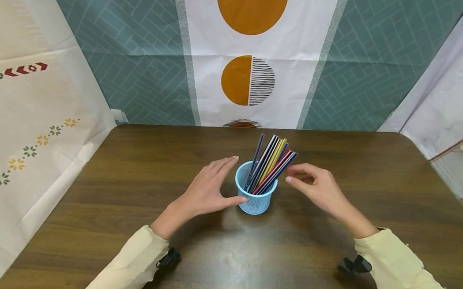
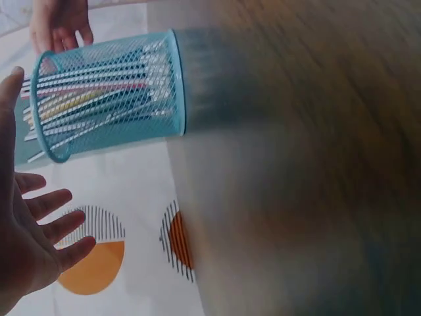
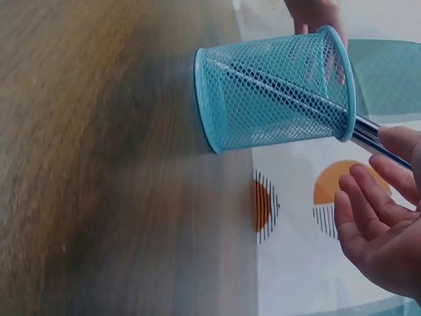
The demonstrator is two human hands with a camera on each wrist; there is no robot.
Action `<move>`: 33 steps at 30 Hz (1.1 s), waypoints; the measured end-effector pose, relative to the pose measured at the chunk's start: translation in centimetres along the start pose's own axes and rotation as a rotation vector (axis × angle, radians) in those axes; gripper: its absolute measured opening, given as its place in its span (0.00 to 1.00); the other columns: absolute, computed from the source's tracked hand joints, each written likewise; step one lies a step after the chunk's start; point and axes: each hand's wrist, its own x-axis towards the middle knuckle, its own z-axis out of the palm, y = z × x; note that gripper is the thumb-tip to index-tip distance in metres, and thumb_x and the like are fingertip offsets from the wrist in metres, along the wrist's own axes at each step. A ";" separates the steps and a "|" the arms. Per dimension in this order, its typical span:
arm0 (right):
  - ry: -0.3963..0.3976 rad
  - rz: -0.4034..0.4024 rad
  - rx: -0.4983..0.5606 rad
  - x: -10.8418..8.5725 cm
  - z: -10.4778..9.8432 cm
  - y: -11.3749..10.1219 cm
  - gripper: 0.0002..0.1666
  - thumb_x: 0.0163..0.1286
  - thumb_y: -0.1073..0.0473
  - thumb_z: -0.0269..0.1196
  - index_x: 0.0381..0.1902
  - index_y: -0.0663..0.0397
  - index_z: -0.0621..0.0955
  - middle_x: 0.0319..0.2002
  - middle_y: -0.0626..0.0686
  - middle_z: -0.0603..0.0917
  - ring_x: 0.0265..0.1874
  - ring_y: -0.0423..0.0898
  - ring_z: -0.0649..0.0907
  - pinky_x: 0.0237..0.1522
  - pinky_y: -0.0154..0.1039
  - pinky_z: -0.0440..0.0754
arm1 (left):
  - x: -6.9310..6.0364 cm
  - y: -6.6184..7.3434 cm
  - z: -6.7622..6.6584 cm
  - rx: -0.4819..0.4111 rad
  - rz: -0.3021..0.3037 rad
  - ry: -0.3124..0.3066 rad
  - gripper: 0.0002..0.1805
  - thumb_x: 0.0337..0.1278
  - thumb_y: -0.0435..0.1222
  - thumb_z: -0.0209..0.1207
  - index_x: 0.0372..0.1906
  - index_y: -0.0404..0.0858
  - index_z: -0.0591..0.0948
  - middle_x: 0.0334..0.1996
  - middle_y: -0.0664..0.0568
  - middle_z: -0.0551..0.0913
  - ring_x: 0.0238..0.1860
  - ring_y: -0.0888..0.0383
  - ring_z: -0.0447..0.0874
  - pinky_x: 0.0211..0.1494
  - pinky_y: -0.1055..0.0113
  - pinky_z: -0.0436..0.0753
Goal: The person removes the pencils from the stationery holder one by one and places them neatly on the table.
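Observation:
A light blue mesh pencil cup (image 1: 254, 205) stands upright on the wooden table. Slim pencils (image 1: 271, 164) in dark blue, black, white, yellow and red lean to the right inside it. My left hand (image 1: 208, 191) is spread at the cup's left side, thumb in front of the wall; whether it touches cannot be told. To the right, my right hand (image 1: 319, 185) hovers with fingers loosely bent and holds nothing. In the right wrist view, its thumb and forefinger are near the upper ends of the pencils (image 3: 368, 131); the cup's mesh wall (image 3: 273, 99) shows beside them.
The brown table (image 1: 154, 166) extends around the cup on every side. Behind its far edge hangs a teal and white cloth (image 1: 286, 95) with orange half circles. Pale patterned cloths (image 1: 38, 119) hang at left and right. Dark wrist devices (image 1: 354, 265) sit at both sleeves.

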 end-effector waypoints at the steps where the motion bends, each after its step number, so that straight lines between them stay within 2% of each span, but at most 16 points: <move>1: -0.004 0.005 0.010 0.1 0.1 0.0 0.14 0.66 0.60 0.66 0.47 0.62 0.84 0.43 0.55 0.85 0.39 0.48 0.84 0.41 0.40 0.82 | 0.1 0.1 0.1 -0.029 -0.014 -0.008 0.53 0.48 0.61 0.64 0.74 0.40 0.59 0.70 0.47 0.64 0.68 0.48 0.62 0.66 0.46 0.64; 4: -0.024 0.026 0.042 0.2 0.3 -0.3 0.14 0.65 0.59 0.66 0.46 0.61 0.84 0.42 0.54 0.85 0.37 0.47 0.84 0.39 0.35 0.81 | 0.3 0.3 0.3 -0.115 -0.058 -0.024 0.52 0.48 0.60 0.66 0.74 0.42 0.59 0.70 0.47 0.64 0.67 0.49 0.62 0.65 0.45 0.65; 9: -0.032 0.055 0.082 0.2 0.6 -0.5 0.14 0.65 0.57 0.67 0.45 0.60 0.84 0.41 0.53 0.85 0.36 0.46 0.83 0.38 0.35 0.80 | 0.7 0.5 0.7 -0.232 -0.115 -0.057 0.51 0.47 0.57 0.68 0.74 0.45 0.60 0.69 0.47 0.65 0.67 0.49 0.62 0.63 0.45 0.68; 19: 0.003 0.055 0.131 0.4 1.1 -0.6 0.13 0.62 0.59 0.69 0.41 0.61 0.85 0.37 0.53 0.85 0.37 0.45 0.81 0.39 0.34 0.80 | 1.5 0.9 1.3 -0.333 -0.155 -0.094 0.50 0.46 0.54 0.70 0.74 0.44 0.61 0.69 0.46 0.66 0.68 0.48 0.63 0.64 0.46 0.66; 25: -0.003 0.079 0.161 0.6 1.4 -0.7 0.12 0.62 0.59 0.69 0.39 0.63 0.85 0.36 0.54 0.85 0.35 0.45 0.82 0.37 0.35 0.80 | 1.3 1.0 2.0 -0.349 -0.178 -0.089 0.49 0.49 0.53 0.69 0.75 0.43 0.60 0.68 0.45 0.66 0.67 0.47 0.64 0.64 0.46 0.67; 33: 0.028 0.117 0.186 0.7 1.6 -0.8 0.13 0.61 0.59 0.70 0.38 0.65 0.84 0.35 0.55 0.85 0.33 0.47 0.83 0.36 0.34 0.80 | 1.2 1.0 2.7 -0.476 -0.180 -0.039 0.48 0.50 0.48 0.70 0.75 0.45 0.59 0.68 0.47 0.67 0.66 0.53 0.67 0.64 0.53 0.68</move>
